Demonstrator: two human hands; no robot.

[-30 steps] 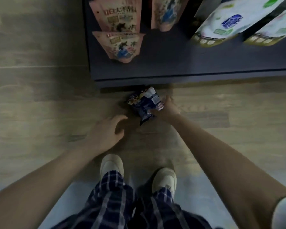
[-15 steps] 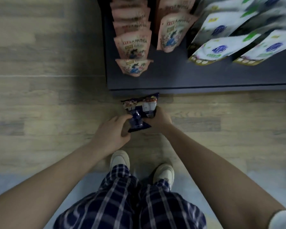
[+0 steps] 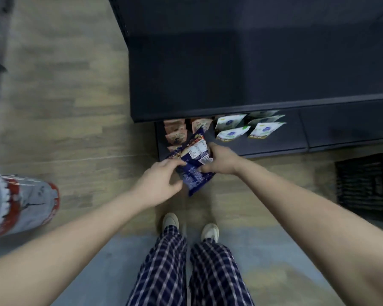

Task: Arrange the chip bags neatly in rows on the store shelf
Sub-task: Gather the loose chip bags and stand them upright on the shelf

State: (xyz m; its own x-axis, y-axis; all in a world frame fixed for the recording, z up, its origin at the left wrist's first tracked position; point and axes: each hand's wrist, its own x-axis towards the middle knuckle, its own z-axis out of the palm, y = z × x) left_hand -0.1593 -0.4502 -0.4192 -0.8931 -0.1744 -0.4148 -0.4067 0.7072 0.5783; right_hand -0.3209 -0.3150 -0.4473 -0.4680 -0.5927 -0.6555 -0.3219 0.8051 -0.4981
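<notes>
1. Raised since the earlier frame: both hands and their load, now off the wooden floor (image 3: pixel 75 129) and level with the lower shelf's front edge.
2. Left hand (image 3: pixel 161 180) pinches the lower left edge of the dark blue chip bags (image 3: pixel 195 166). Right hand (image 3: pixel 221 160) grips their right side, fingers curled. The two-handed hold apparently keeps the bags stacked together.
3. Lower shelf (image 3: pixel 281 144), just beyond, holds pink pouches (image 3: pixel 176 133) and white pouches (image 3: pixel 230 129) in rows. It is the likely destination.
4. Upper shelf (image 3: pixel 208 74) overhangs it, hiding the rear rows.
</notes>
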